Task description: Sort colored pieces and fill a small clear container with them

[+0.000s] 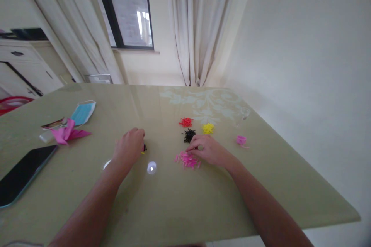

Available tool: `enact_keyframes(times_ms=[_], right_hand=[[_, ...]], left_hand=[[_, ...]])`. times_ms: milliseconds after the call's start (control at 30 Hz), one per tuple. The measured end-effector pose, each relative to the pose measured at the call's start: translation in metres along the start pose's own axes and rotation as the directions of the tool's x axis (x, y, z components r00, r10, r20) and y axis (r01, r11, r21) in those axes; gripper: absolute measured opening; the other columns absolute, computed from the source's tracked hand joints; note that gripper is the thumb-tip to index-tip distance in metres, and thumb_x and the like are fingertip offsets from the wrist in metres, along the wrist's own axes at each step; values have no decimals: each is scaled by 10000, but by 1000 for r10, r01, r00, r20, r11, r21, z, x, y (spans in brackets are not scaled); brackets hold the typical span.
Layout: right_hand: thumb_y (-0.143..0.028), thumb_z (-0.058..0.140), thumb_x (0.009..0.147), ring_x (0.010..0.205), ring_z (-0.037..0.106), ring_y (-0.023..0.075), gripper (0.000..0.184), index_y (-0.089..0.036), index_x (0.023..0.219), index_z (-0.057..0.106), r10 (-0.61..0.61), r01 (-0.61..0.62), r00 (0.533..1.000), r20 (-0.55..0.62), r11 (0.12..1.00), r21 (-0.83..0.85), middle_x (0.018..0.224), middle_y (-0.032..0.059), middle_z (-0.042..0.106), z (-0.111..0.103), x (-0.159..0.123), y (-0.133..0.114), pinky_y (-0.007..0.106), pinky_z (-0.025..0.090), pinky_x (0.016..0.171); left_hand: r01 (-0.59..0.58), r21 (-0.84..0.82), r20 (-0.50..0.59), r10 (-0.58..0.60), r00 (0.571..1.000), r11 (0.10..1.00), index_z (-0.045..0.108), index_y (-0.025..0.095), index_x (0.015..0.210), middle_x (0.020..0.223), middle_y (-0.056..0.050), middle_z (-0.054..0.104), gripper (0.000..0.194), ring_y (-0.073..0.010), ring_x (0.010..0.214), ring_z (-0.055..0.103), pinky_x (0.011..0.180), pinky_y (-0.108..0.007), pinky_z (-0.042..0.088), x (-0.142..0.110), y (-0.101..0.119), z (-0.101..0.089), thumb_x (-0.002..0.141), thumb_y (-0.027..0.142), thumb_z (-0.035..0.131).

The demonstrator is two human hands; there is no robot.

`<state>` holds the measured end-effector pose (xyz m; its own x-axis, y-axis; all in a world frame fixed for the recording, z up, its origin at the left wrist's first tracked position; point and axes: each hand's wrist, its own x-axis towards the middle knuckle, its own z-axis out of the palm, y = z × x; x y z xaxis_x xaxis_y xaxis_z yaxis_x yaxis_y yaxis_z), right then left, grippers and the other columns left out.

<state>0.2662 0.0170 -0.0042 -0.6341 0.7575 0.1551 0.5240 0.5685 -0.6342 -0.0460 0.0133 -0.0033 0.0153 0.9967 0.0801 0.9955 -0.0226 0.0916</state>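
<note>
My right hand (209,148) pinches at the upper edge of a pile of small pink pieces (188,160) that look like thin elastic bands. Whether one is between the fingertips is too small to tell. Just behind those fingers lies a black pile (189,135) of similar bands. Farther back are a red pile (186,122) and a yellow pile (208,128). My left hand (131,144) rests on the table to the left, fingers curled down. A small black and yellow bit (144,148) shows by its fingertips; the rest is hidden under the hand.
The glossy table (179,208) carries a phone (26,173), a pink folded-looking item (68,133) and a blue face mask (83,113) at left. A pink coil (241,140) and a small clear object (245,113) lie right. A wall (313,85) borders the right side.
</note>
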Motion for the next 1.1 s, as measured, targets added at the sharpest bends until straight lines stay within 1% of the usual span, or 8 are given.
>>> enact_keyframes(times_ms=[67, 100, 200, 300, 367, 567, 833, 1100], right_hand=[[-204, 753, 933, 787, 675, 155, 95, -212, 941, 847, 13, -10, 995, -98, 999, 33, 900, 41, 740, 1, 1, -4, 279, 484, 738], [-198, 747, 936, 785, 671, 156, 93, -202, 938, 840, 19, -10, 987, -158, 999, 52, 891, 42, 741, 2, 2, -8, 279, 483, 735], [-221, 739, 945, 726, 631, 146, 88, -190, 911, 815, 5, 30, 955, -297, 993, 114, 810, 26, 721, 8, 4, -20, 269, 464, 680], [-292, 778, 929, 678, 599, 132, 106, -190, 947, 800, -38, 113, 920, -391, 979, 170, 781, 11, 698, 17, 2, -33, 260, 458, 641], [-325, 794, 918, 680, 607, 130, 157, -195, 1006, 789, -68, 167, 886, -458, 969, 180, 799, 12, 698, 22, 0, -40, 258, 468, 634], [-271, 763, 940, 661, 582, 124, 89, -216, 1011, 764, -153, 253, 795, -587, 963, 92, 788, 3, 688, 26, -4, -46, 258, 479, 633], [-270, 687, 977, 659, 580, 141, 97, -226, 983, 773, -136, 219, 815, -564, 972, 82, 787, 21, 709, 24, -6, -47, 281, 493, 647], [-275, 684, 974, 633, 550, 139, 112, -223, 933, 774, -113, 207, 785, -609, 975, 85, 716, 4, 655, 23, -7, -49, 272, 463, 617]], left_hand=[[-78, -269, -110, 50, 993, 960, 763, 159, 1026, 1018, -136, 760, 290, -270, 906, 736, 853, -398, 568, -1, 8, -7, 954, 232, 491], [-140, -442, -159, 76, 984, 886, 770, 173, 1058, 1004, -113, 771, 281, -246, 883, 738, 840, -369, 575, -3, 14, -11, 952, 290, 538], [-242, -831, -216, 110, 970, 501, 784, 193, 1061, 910, -73, 787, 310, -205, 826, 742, 748, -294, 594, -13, 35, -19, 919, 444, 669], [-233, -952, -218, 94, 971, 200, 782, 193, 988, 882, -62, 795, 259, -179, 821, 747, 776, -276, 615, -26, 55, -18, 904, 433, 737], [-204, -974, -193, 116, 974, 93, 779, 185, 965, 871, -63, 799, 242, -172, 807, 752, 776, -276, 628, -32, 65, -15, 902, 417, 755], [-177, -983, -171, 118, 978, 44, 796, 177, 950, 830, -59, 804, 265, -156, 746, 744, 713, -249, 631, -38, 76, -13, 861, 426, 806], [-150, -983, -134, 138, 981, 109, 799, 174, 978, 844, -67, 804, 321, -173, 772, 747, 736, -281, 636, -35, 73, -10, 858, 471, 791], [-122, -990, -105, 205, 973, 70, 792, 175, 965, 855, -69, 798, 321, -179, 790, 746, 767, -297, 631, -35, 75, -7, 868, 481, 779]])
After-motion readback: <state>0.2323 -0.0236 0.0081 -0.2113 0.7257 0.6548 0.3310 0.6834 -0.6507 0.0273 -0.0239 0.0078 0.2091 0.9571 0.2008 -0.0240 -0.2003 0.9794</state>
